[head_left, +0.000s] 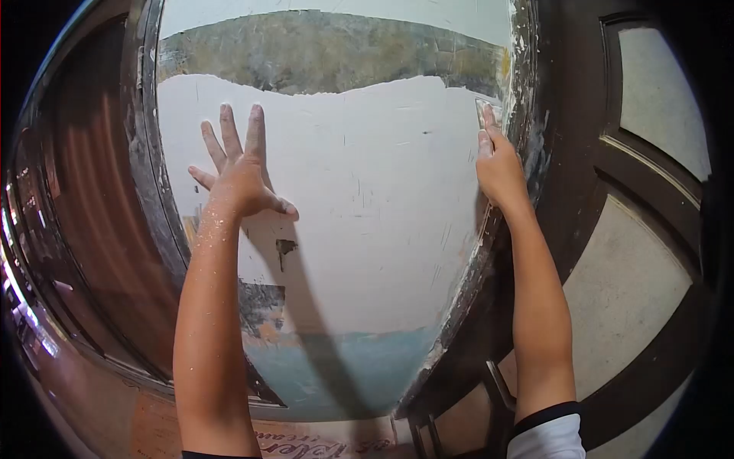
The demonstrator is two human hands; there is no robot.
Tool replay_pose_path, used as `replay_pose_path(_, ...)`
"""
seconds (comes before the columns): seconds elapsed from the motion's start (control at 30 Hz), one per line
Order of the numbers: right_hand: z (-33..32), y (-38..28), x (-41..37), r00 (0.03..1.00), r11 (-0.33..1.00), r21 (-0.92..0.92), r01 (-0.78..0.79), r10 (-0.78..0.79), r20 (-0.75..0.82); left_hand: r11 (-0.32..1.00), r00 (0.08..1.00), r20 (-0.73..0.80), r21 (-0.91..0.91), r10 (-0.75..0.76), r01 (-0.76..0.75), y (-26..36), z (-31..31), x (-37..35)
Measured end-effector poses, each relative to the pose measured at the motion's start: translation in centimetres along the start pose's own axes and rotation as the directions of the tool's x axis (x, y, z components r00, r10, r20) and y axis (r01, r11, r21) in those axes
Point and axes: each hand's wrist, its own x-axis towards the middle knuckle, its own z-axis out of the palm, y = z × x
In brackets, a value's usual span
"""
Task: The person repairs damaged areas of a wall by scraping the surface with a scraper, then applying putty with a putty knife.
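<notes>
A wall panel (367, 176) is coated in white plaster, with a bare grey-brown band (321, 52) across its upper part and a blue-green strip (344, 363) at the bottom. My left hand (241, 172) lies against the white area on the left, fingers spread, holding nothing. At the right edge of the panel, my right hand (501, 164) grips a flat scraper (486, 113), its blade against the wall close to the frame. Below my left hand is a small dark unplastered patch (285, 247).
Dark, plaster-spattered frame edges (451, 329) border the panel. A dark door with pale panels (631, 283) stands on the right, and a brown curtain-like surface (95, 176) is at left. Printed brown cardboard (157, 428) lies below.
</notes>
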Motion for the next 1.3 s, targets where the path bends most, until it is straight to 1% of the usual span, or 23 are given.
replay_pose_path(0.07,0.3,0.2,1.0,1.0,1.0,0.019,0.022,-0.022,-0.006,1.0,1.0,0.012,0.012,-0.01,0.01,-0.1,-0.3,0.3)
replay_pose_path(0.13,-0.2,-0.9,0.4,0.992,0.992,-0.061,-0.11,0.113,0.049,0.999,0.999,-0.002,0.003,0.054,-0.054,-0.8,0.9,0.9)
replay_pose_path(0.17,-0.3,-0.7,0.4,0.996,0.996,-0.041,-0.075,0.076,0.034,0.996,0.996,-0.024,-0.012,0.088,-0.088,-1.3,1.3,0.9)
replay_pose_path(0.2,-0.1,-0.2,0.4,0.997,0.996,-0.04,-0.074,0.075,0.036,0.996,0.996,-0.025,-0.01,0.086,-0.086,-1.3,1.2,0.9)
replay_pose_path(0.27,0.4,1.0,0.4,0.999,1.0,0.01,0.029,-0.029,-0.023,0.997,0.996,-0.023,-0.012,0.081,-0.082,-1.1,1.0,0.7)
replay_pose_path(0.3,0.3,0.6,0.9,0.999,0.999,0.014,0.038,-0.038,-0.027,0.997,0.996,-0.033,-0.013,0.078,-0.078,-1.1,0.9,0.8)
replay_pose_path(0.37,-0.2,0.3,1.3,0.995,0.992,-0.107,-0.06,0.067,0.067,0.997,0.997,-0.015,-0.013,0.07,-0.07,-1.0,1.0,0.8)
replay_pose_path(0.4,-0.4,0.5,1.0,0.995,0.992,-0.112,-0.064,0.072,0.068,0.997,0.997,-0.009,-0.015,0.072,-0.072,-1.0,1.3,0.7)
replay_pose_path(0.5,-0.5,0.4,0.8,0.999,0.998,-0.051,-0.032,0.033,0.018,0.997,0.997,-0.021,-0.008,0.074,-0.074,-1.1,1.2,1.0)
replay_pose_path(0.6,-1.1,-0.9,2.2,0.992,0.996,-0.031,-0.087,0.09,0.091,0.998,0.998,-0.004,0.002,0.055,-0.055,-0.8,0.8,0.8)
replay_pose_path(0.63,-1.0,-0.9,2.5,0.998,0.998,-0.034,-0.048,0.05,0.047,0.998,0.998,-0.024,0.004,0.056,-0.056,-0.9,1.2,1.0)
replay_pose_path(0.67,-0.5,0.1,2.3,0.997,0.998,-0.038,-0.053,0.054,0.052,0.998,0.998,-0.016,0.004,0.056,-0.056,-1.1,1.4,0.9)
replay_pose_path(0.73,0.0,1.4,1.2,0.996,0.996,-0.065,0.063,-0.067,-0.061,0.996,0.995,-0.052,-0.007,0.084,-0.084,-1.3,1.5,1.0)
replay_pose_path(0.77,-0.5,0.9,0.0,0.999,0.999,-0.052,0.009,-0.011,-0.036,0.996,0.995,-0.057,-0.014,0.084,-0.085,-1.2,1.4,1.0)
replay_pose_path(0.8,-0.7,0.7,0.1,0.999,0.998,-0.057,0.015,-0.017,-0.036,0.997,0.996,-0.046,-0.015,0.079,-0.079,-1.0,1.2,0.9)
replay_pose_path(0.87,-0.7,0.7,0.5,0.994,0.997,-0.041,-0.058,0.061,0.085,0.998,0.997,-0.041,-0.009,0.068,-0.068,-0.6,0.4,0.5)
replay_pose_path(0.9,-0.4,1.1,0.6,0.997,1.0,0.008,-0.012,0.011,0.082,1.0,0.999,-0.02,-0.01,0.028,-0.028,-0.1,-0.1,0.1)
replay_pose_path(0.93,-0.2,1.5,0.5,0.996,1.0,0.006,-0.015,0.015,0.087,1.0,1.0,0.004,-0.013,-0.014,0.014,0.2,-0.3,-0.2)
replay_pose_path(1.0,0.1,1.6,0.2,0.996,0.996,0.044,0.081,-0.079,-0.031,1.0,1.0,0.002,-0.005,-0.02,0.02,0.4,-0.1,0.0)
replay_pose_path(1.13,-0.2,1.1,1.5,1.0,1.0,0.017,-0.001,0.0,0.027,1.0,1.0,0.006,0.007,0.007,-0.007,0.0,-0.1,0.0)
replay_pose_path(1.2,-0.4,0.3,2.1,0.998,0.985,0.163,-0.051,0.047,0.033,1.0,1.0,-0.002,0.0,0.011,-0.011,-0.1,0.2,0.1)
replay_pose_path(1.23,0.1,1.2,2.1,0.998,0.982,0.178,0.057,-0.055,-0.014,0.999,1.0,-0.015,-0.021,0.025,-0.025,-0.1,0.3,0.1)
replay_pose_path(1.3,0.1,1.3,-0.2,0.999,0.993,0.111,0.043,-0.042,-0.011,0.999,0.999,-0.004,-0.013,0.032,-0.032,-0.1,0.3,0.1)
